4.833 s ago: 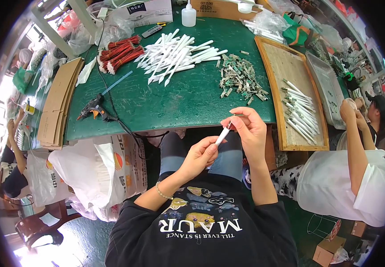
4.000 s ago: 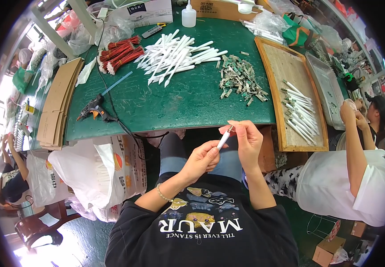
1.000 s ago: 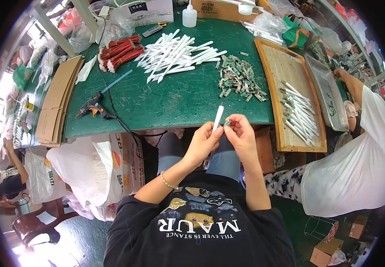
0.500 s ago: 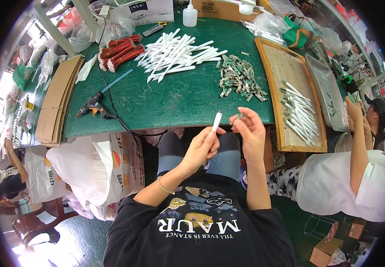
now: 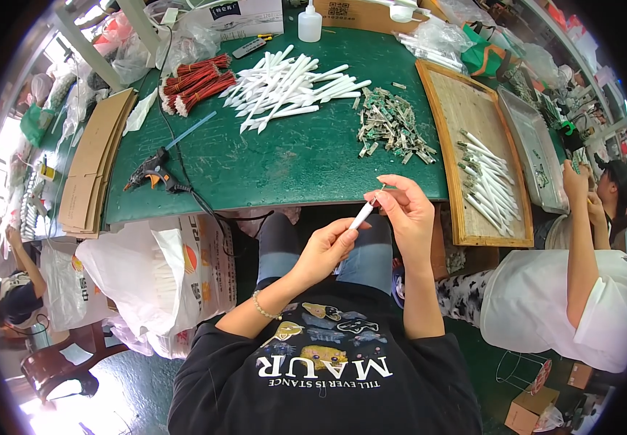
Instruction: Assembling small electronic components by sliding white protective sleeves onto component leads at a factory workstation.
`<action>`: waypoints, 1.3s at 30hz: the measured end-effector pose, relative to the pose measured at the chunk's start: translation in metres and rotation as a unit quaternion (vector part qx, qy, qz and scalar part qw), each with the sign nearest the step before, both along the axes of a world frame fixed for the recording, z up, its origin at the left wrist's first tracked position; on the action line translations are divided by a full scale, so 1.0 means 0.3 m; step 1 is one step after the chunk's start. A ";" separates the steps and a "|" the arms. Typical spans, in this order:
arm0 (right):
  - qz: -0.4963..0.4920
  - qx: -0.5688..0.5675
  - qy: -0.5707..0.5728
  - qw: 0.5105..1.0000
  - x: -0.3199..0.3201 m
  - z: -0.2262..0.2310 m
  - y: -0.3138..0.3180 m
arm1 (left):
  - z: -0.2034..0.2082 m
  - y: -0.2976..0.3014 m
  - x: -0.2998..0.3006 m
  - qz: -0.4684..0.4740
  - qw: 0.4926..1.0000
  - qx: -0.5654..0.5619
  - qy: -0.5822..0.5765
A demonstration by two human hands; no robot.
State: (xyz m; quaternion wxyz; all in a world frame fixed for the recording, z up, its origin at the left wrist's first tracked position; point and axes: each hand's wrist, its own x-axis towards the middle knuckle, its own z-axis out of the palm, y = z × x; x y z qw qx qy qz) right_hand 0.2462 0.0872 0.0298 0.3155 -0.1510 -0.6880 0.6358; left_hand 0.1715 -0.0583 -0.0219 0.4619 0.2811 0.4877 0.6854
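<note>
My left hand (image 5: 331, 245) is closed around a slim white pen-shaped tube (image 5: 361, 215), tilted up to the right over my lap. At its upper end, my right hand (image 5: 409, 212) pinches a small circuit board (image 5: 381, 191), mostly hidden by the fingers. The board seems to meet the tube's end; how far it sits inside I cannot make out. Beyond my hands on the green table (image 5: 270, 170) lie a heap of small circuit boards (image 5: 395, 123) and a pile of white pointed tubes (image 5: 284, 87).
On the right, a wooden-framed tray (image 5: 453, 156) holds white tubes with boards at their ends (image 5: 487, 185), beside a metal tray (image 5: 534, 156). Left are a glue gun (image 5: 155, 174), red wire bundles (image 5: 194, 85) and cardboard sheets (image 5: 96, 167). A co-worker in white (image 5: 553, 301) sits at right.
My right hand has brought the circuit board to the tube's upper end. The tube has tipped further right, toward that hand; before, board and tube were apart.
</note>
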 end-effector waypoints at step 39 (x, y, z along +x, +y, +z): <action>0.019 -0.070 0.005 0.997 0.034 -0.055 -0.018 | -0.035 -0.026 0.014 -0.065 0.994 0.011 -0.089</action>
